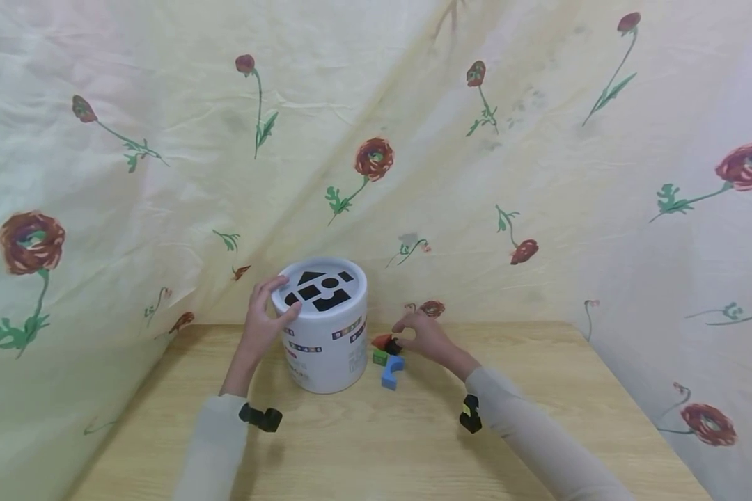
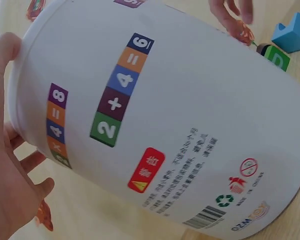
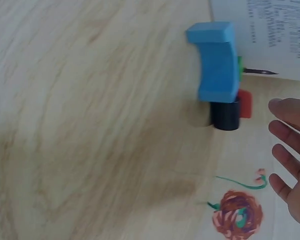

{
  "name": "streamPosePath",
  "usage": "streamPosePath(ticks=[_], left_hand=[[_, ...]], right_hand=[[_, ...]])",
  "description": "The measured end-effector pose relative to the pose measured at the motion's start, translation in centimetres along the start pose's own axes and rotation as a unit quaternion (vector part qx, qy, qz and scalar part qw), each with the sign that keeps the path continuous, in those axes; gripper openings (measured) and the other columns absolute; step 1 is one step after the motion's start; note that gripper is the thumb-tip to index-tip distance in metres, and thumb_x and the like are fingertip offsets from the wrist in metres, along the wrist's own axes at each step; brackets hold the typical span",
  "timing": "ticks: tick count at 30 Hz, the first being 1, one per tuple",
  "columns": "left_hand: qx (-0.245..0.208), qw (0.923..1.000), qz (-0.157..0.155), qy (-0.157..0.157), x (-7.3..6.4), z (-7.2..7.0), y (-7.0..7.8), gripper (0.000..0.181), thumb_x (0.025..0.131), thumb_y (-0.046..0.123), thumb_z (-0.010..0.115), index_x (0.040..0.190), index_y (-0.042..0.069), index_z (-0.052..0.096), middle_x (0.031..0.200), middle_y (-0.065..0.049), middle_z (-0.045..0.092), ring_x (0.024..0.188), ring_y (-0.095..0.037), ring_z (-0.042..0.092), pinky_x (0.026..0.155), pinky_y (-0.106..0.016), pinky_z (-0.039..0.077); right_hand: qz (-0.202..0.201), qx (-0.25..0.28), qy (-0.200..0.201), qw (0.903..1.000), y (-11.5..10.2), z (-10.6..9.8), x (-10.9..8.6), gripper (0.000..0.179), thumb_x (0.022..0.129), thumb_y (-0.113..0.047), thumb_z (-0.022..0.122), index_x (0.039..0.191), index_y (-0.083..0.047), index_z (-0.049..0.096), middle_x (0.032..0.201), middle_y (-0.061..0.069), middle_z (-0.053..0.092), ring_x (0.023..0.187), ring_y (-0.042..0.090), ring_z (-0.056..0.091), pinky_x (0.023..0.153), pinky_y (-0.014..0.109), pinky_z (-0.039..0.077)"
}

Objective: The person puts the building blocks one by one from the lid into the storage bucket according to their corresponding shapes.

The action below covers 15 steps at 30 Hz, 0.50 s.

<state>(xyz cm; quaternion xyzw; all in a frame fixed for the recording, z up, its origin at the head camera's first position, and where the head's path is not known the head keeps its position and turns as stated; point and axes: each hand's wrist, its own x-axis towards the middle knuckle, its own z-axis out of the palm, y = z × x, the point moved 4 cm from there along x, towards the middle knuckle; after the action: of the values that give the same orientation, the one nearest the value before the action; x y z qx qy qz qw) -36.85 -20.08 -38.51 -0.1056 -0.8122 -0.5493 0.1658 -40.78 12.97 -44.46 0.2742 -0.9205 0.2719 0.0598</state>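
A white shape-sorter bucket [image 1: 326,355] stands upright on the table, its lid [image 1: 316,282] cut with black shaped holes. My left hand [image 1: 266,309] grips it at the top, thumb and fingers spread around the rim; the left wrist view shows the same hand [image 2: 12,145] curved about that end. Beside the bucket sit a blue arch block [image 1: 390,376], a green block [image 1: 380,358], a black cylinder [image 3: 225,116] and a red block [image 1: 382,341]. Just by the red and black blocks is my right hand [image 1: 429,337], its fingers [image 3: 290,135] apart with nothing between them.
A light wood table [image 1: 345,445] carries everything. Pale cloth with printed red flowers [image 1: 376,160] hangs behind and at both sides, meeting the table's back edge close behind the blocks. Each wrist wears a black camera [image 1: 261,417].
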Motion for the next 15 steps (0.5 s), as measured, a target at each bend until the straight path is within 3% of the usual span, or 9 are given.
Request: streamPosePath(ticks=[8, 15], left_hand=[[-0.016, 0.9998, -0.009, 0.007, -0.2, 0.4, 0.0, 0.063, 0.093, 0.029, 0.069, 0.15, 0.018, 0.046, 0.158, -0.008, 0.033, 0.151, -0.03, 0.025, 0.124, -0.066, 0.016], [-0.03, 0.9994, -0.014, 0.013, -0.3, 0.7, -0.2, 0.061, 0.094, 0.029, 0.067, 0.151, 0.019, 0.045, 0.159, -0.006, 0.031, 0.15, -0.029, 0.027, 0.124, -0.066, 0.017]], right_hand=[[-0.025, -0.033, -0.015, 0.999, 0.3, 1.2, -0.3, 0.024, 0.082, -0.001, 0.08, 0.105, -0.002, 0.076, 0.108, 0.012, 0.076, 0.106, 0.03, 0.065, 0.097, 0.05, 0.052], [-0.001, -0.042, -0.041, 0.9983, 0.4, 2.0, 0.0, 0.029, 0.082, 0.001, 0.079, 0.11, -0.006, 0.077, 0.112, 0.01, 0.076, 0.109, 0.028, 0.063, 0.097, 0.047, 0.053]])
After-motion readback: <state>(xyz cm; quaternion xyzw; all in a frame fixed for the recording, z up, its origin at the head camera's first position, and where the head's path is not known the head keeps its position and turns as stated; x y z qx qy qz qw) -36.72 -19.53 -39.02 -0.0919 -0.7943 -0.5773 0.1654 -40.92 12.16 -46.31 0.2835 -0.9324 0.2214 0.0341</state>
